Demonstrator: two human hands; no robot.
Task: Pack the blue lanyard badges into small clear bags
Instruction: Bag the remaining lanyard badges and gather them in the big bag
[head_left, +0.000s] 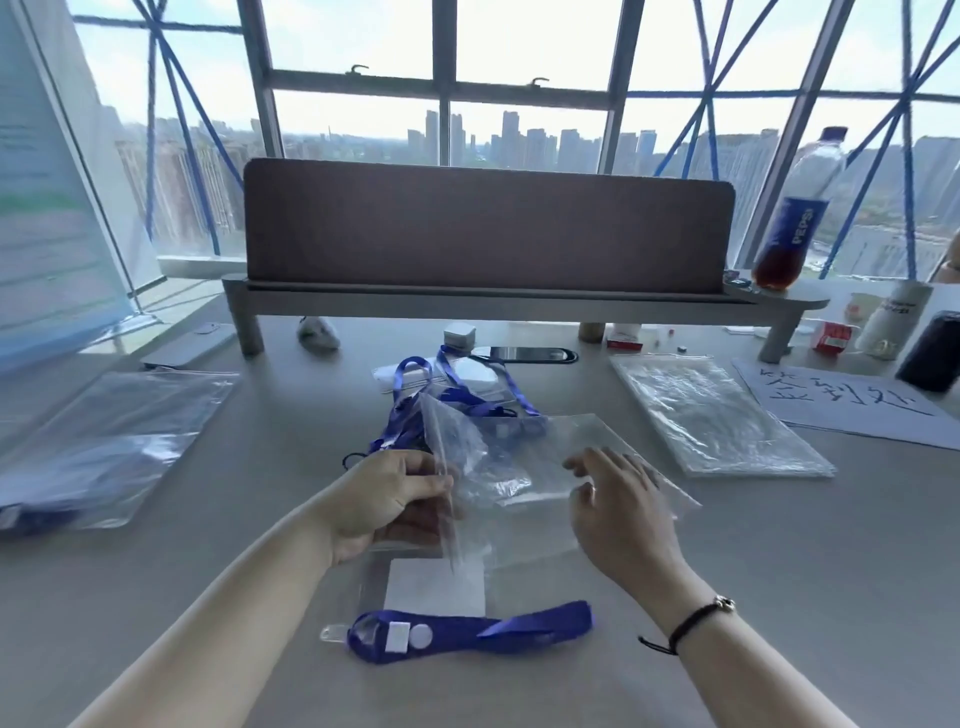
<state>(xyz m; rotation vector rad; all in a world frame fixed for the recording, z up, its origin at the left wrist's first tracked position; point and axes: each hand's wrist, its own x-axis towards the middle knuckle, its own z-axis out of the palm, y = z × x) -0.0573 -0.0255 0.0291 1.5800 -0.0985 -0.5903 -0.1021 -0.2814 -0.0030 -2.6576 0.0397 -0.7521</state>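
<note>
- The left hand (387, 501) pinched one edge of a small clear bag (524, 467), lifted above the table (779, 545);
- the right hand (618, 512) hovered at the bag's other side, fingers spread and relaxed;
- one blue lanyard badge (457, 621) lay flat near the front edge, below the hands; a pile of lanyards (431, 400) sat behind the bag.

Left hand (387, 501) curled, thumb pinching down — right hand (618, 506) beside it, fingers spread and relaxed, black wrist cord showing.
</note>
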